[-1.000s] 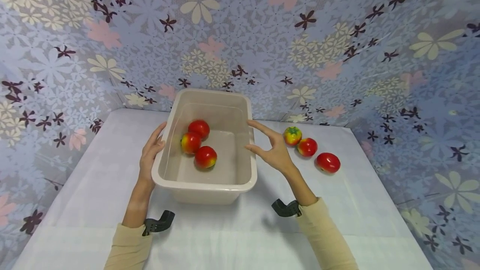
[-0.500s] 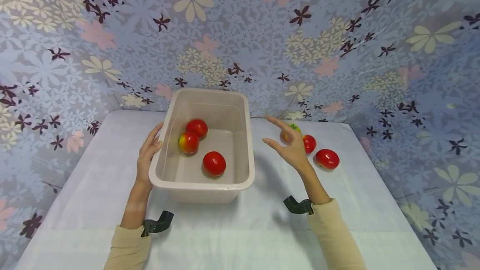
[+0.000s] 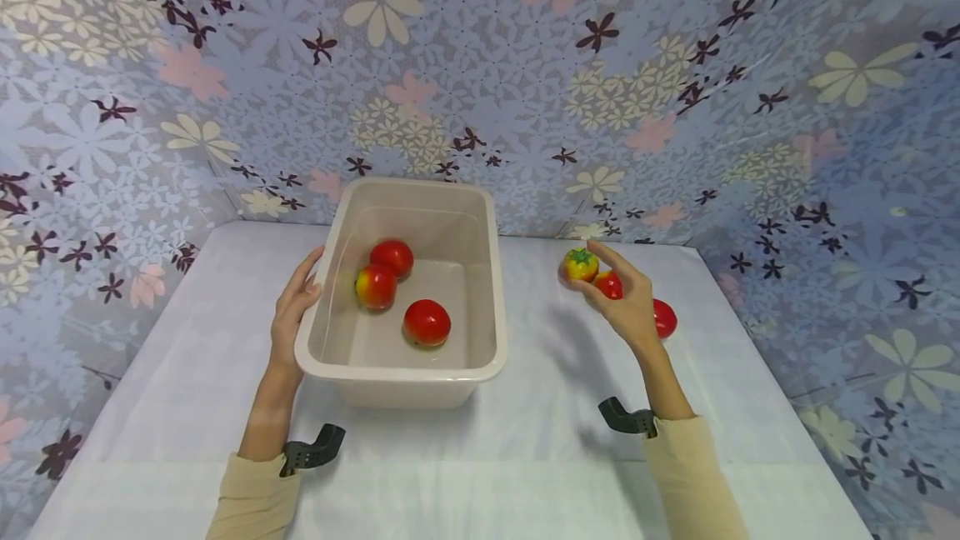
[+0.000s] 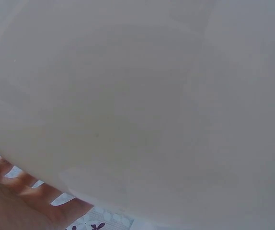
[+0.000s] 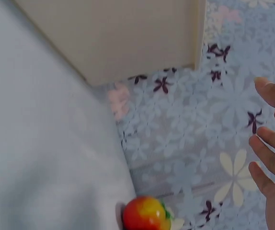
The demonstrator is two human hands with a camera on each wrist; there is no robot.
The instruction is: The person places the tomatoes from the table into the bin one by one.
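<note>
A beige plastic bin [image 3: 401,373] stands on the table with three red tomatoes inside: one at the back [image 3: 392,257], one with a yellow patch [image 3: 375,287], and one nearer the front [image 3: 427,323]. My left hand [image 3: 292,319] rests against the bin's left outer wall, fingers extended; the left wrist view shows mostly that wall [image 4: 142,105]. To the right, my right hand [image 3: 628,298] hovers with thumb and fingers apart over the loose tomatoes. A yellow-red tomato with green leaves [image 3: 581,265] shows between thumb and finger. A second tomato [image 3: 610,285] and a third [image 3: 663,319] are partly hidden by the hand.
A white cloth covers the table [image 3: 480,473]. Behind it and at both sides hangs a floral fabric [image 3: 480,65], close to the bin's far end. Each wrist carries a black camera mount, left [image 3: 315,450] and right [image 3: 626,417].
My right hand has moved from the bin's right rim to the loose tomatoes. Inside the bin, the front tomato has rolled slightly right, away from the other two. The left hand has stayed on the wall.
</note>
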